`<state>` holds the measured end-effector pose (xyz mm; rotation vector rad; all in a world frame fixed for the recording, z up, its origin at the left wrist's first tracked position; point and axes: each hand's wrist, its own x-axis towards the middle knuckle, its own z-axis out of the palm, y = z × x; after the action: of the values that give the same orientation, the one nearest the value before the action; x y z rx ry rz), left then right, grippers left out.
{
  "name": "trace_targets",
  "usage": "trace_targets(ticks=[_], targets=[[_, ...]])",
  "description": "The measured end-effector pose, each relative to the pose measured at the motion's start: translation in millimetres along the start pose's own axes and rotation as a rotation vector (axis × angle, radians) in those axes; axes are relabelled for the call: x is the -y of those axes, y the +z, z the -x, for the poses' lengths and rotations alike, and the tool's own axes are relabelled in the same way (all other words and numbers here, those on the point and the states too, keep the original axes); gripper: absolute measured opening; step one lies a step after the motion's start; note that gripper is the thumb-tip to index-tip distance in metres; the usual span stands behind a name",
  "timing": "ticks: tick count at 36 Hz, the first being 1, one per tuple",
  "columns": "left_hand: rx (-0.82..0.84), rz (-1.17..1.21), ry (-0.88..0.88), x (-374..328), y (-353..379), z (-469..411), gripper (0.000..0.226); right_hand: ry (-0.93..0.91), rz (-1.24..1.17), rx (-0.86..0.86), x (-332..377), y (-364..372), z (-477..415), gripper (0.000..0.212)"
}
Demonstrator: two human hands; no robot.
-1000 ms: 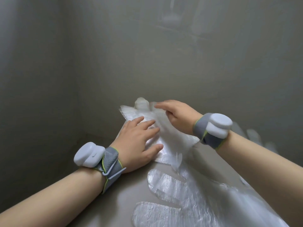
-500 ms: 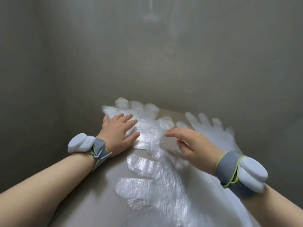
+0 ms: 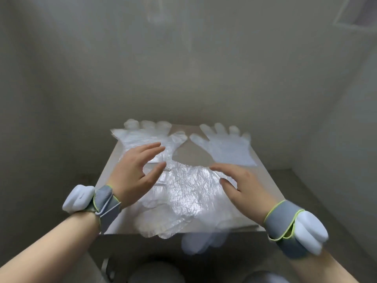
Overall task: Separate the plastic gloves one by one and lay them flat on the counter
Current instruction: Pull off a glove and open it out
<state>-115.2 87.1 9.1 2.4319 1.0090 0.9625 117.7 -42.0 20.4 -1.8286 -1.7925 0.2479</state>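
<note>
Several gloves (image 3: 226,148), grey counter (image 3: 193,155), pale walls (image 3: 183,68)

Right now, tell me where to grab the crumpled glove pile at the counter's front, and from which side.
Probably pinch the pile at its edge overhanging the counter's near rim, coming from the near side: there the film hangs free of the surface, open to a pinch.

A single wide-angle view from the person's head looks forward and steeply down onto the small tabletop (image 3: 192,155), near enough that the left forearm (image 3: 51,248) and right forearm (image 3: 336,268) enter from the bottom corners; the back wall (image 3: 183,68) fills the upper half.
</note>
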Motion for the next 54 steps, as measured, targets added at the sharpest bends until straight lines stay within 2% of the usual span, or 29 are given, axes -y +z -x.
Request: trace_targets(ticks=[6,10,15,22,32,37,45,48,54], targets=[[-0.004,0.052,-0.002,-44,14,42,0.056,0.041,-0.129,-0.086,-7,2,52,0.032],[0.003,0.092,-0.010,-75,26,58,0.052,0.064,-0.133,-0.112,-12,-4,73,0.032],[0.070,0.081,0.010,-98,43,58,0.044,0.150,-0.166,-0.188,-20,-15,89,0.031],[0.116,-0.108,-0.095,-113,72,49,0.065,0.249,-0.269,-0.225,-29,-14,103,0.029],[0.216,-0.198,-0.134,-112,99,37,0.038,0.250,-0.328,-0.210,-39,-8,104,0.031],[0.138,-0.149,-0.157,-106,99,39,0.023,0.256,-0.322,-0.193,-44,-7,105,0.032],[0.067,0.002,-0.246,-109,93,36,0.034,0.258,-0.318,-0.196,-46,-8,104,0.032],[0.044,0.054,-0.280,-107,91,35,0.021,0.259,-0.317,-0.206,-46,-8,102,0.032],[0.049,0.188,-0.331,-108,86,30,0.015,0.252,-0.307,-0.205,-45,-7,99,0.030]])
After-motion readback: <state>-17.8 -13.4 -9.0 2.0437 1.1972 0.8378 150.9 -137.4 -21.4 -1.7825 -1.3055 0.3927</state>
